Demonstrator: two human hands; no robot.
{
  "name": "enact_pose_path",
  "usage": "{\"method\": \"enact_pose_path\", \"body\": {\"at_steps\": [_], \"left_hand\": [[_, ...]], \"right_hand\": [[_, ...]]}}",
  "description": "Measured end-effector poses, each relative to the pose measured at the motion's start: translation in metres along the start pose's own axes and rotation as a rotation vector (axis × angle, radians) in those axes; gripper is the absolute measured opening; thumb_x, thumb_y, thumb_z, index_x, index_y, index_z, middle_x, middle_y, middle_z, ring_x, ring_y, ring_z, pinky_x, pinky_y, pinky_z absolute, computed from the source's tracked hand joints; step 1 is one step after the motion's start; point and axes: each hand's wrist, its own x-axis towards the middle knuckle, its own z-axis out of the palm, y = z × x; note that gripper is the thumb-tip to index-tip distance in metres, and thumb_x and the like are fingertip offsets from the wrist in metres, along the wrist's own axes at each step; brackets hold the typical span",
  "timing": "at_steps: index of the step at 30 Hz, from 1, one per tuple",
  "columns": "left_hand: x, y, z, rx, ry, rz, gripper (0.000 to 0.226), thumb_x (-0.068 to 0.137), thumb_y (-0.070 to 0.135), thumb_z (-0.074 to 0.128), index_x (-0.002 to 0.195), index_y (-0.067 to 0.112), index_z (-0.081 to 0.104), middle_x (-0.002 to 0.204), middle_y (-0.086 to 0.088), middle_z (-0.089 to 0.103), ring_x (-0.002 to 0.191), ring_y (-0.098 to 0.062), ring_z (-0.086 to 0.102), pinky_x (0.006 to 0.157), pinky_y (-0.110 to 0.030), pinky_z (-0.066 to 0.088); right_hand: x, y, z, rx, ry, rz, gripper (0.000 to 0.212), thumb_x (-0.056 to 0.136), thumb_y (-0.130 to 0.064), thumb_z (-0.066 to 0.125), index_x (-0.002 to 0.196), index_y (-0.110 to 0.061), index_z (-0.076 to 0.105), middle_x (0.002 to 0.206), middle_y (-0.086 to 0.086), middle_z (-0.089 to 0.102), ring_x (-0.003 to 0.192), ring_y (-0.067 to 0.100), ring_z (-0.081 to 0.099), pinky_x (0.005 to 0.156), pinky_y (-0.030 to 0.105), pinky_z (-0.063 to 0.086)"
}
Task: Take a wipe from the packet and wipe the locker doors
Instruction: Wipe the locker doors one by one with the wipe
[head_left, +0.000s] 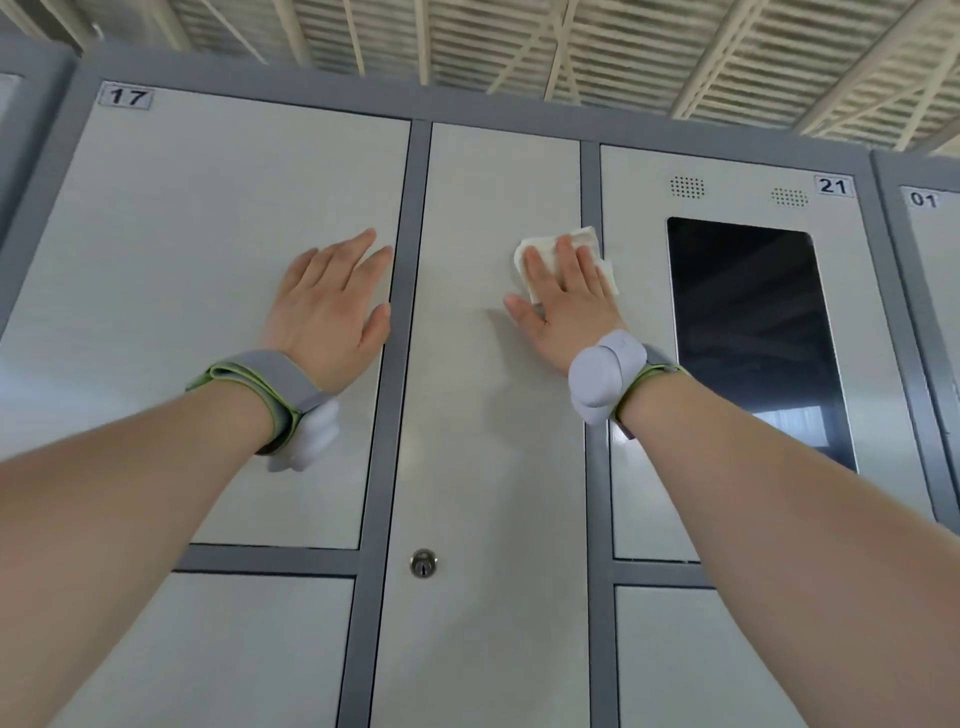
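Pressing the wipe (584, 235) flat onto the middle locker door (483, 415) with my right hand (563, 306): fingers straight and spread, palm down, nothing pinched. The wipe sits high on that door, close to its right edge, mostly under the fingers, with corners sticking out above and to the right. My left hand (332, 312) is flat too, fingers straight, bracing on door 17 (208, 260) near its right edge; it holds nothing. Packet isn't in view.

Handling read: the wipe looks thin, soft, limp, near weightless, probably damp. It's bunched, so I expect it to fold or roll under the fingers on a direction change. Palm pressure is the only hold. The door face looks smooth, so it should glide easily. Best control: fingers spread over its middle, or a thumb pinch on a folded edge if it creeps out. Doors look like stiff panels, fine to lean on. The keyhole (423, 564) lower down could snag it. I'd go lighter on the dark screen (748, 322) in the right-hand door (639, 364).
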Motion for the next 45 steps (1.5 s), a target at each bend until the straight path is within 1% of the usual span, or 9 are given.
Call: {"method": "enact_pose_path", "body": {"at_steps": [4, 7, 11, 15, 17, 25, 32, 39, 45], "left_hand": [[0.023, -0.011, 0.002, 0.032, -0.069, -0.038, 0.067, 0.089, 0.041, 0.02, 0.144, 0.007, 0.033, 0.154, -0.015, 0.024, 0.141, -0.033, 0.023, 0.115, -0.047, 0.009], [0.028, -0.015, 0.009, 0.039, -0.138, -0.069, 0.069, 0.088, 0.043, 0.017, 0.148, 0.011, 0.025, 0.157, -0.01, 0.016, 0.145, -0.029, 0.011, 0.116, -0.044, 0.001], [0.027, -0.019, 0.022, 0.003, -0.095, -0.071, 0.078, 0.083, 0.051, 0.006, 0.149, 0.014, 0.025, 0.157, -0.008, 0.018, 0.145, -0.027, 0.011, 0.117, -0.043, 0.001], [0.026, -0.021, 0.024, -0.001, -0.063, -0.063, 0.077, 0.083, 0.051, 0.005, 0.15, 0.016, 0.023, 0.158, -0.005, 0.016, 0.146, -0.024, 0.01, 0.117, -0.039, 0.0], [0.026, -0.022, 0.025, -0.002, -0.05, -0.058, 0.076, 0.083, 0.05, 0.006, 0.149, 0.017, 0.024, 0.157, -0.005, 0.017, 0.146, -0.024, 0.01, 0.117, -0.038, -0.001], [0.026, -0.023, 0.027, 0.006, -0.041, -0.063, 0.078, 0.082, 0.051, 0.003, 0.15, 0.017, 0.021, 0.158, -0.004, 0.015, 0.146, -0.022, 0.009, 0.117, -0.038, -0.002], [0.026, -0.024, 0.025, -0.007, -0.051, -0.067, 0.081, 0.08, 0.053, -0.001, 0.151, 0.02, 0.017, 0.159, 0.0, 0.01, 0.146, -0.019, 0.004, 0.117, -0.035, -0.006], [0.026, -0.024, 0.024, -0.009, -0.062, -0.06, 0.08, 0.08, 0.053, 0.0, 0.151, 0.02, 0.017, 0.159, 0.0, 0.01, 0.146, -0.018, 0.004, 0.116, -0.035, -0.006], [0.029, -0.023, 0.017, -0.056, -0.08, -0.054, 0.084, 0.076, 0.055, -0.001, 0.15, 0.022, 0.021, 0.158, 0.002, 0.014, 0.146, -0.016, 0.008, 0.116, -0.031, -0.003]], "right_hand": [[-0.001, -0.001, 0.002, -0.035, -0.021, -0.067, 0.064, 0.096, -0.054, 0.029, 0.151, -0.031, 0.005, 0.158, 0.002, -0.014, 0.144, 0.022, -0.016, 0.114, 0.031, -0.011], [-0.002, 0.008, -0.002, -0.052, -0.042, -0.123, 0.062, 0.097, -0.053, 0.029, 0.15, -0.034, 0.006, 0.158, -0.001, -0.013, 0.145, 0.02, -0.015, 0.113, 0.029, -0.012], [0.033, 0.007, -0.01, -0.055, -0.004, -0.026, 0.061, 0.097, -0.055, 0.026, 0.15, -0.034, 0.006, 0.159, 0.0, -0.012, 0.145, 0.021, -0.014, 0.115, 0.03, -0.01], [0.082, 0.003, -0.019, -0.071, 0.078, 0.029, 0.058, 0.096, -0.057, 0.024, 0.148, -0.032, 0.016, 0.158, 0.006, -0.001, 0.145, 0.027, -0.003, 0.117, 0.037, -0.001], [0.094, -0.002, -0.019, -0.078, 0.095, 0.048, 0.059, 0.096, -0.057, 0.023, 0.148, -0.031, 0.016, 0.158, 0.008, 0.0, 0.144, 0.029, -0.002, 0.117, 0.038, -0.001], [0.068, -0.008, -0.01, -0.096, 0.07, -0.115, 0.058, 0.097, -0.054, 0.021, 0.15, -0.032, 0.012, 0.159, 0.004, -0.005, 0.146, 0.025, -0.008, 0.116, 0.033, -0.005], [0.119, -0.006, -0.024, -0.093, 0.084, 0.077, 0.064, 0.095, -0.06, 0.021, 0.15, -0.031, 0.006, 0.159, 0.007, -0.008, 0.145, 0.028, -0.008, 0.116, 0.038, -0.006], [0.101, -0.005, -0.024, -0.101, 0.093, -0.06, 0.057, 0.097, -0.055, 0.021, 0.149, -0.033, 0.016, 0.159, 0.004, -0.001, 0.146, 0.026, -0.004, 0.116, 0.035, -0.002], [0.125, -0.008, -0.026, -0.115, 0.101, 0.089, 0.064, 0.095, -0.058, 0.025, 0.15, -0.03, 0.008, 0.158, 0.009, -0.005, 0.145, 0.03, -0.006, 0.117, 0.04, -0.002]]}}
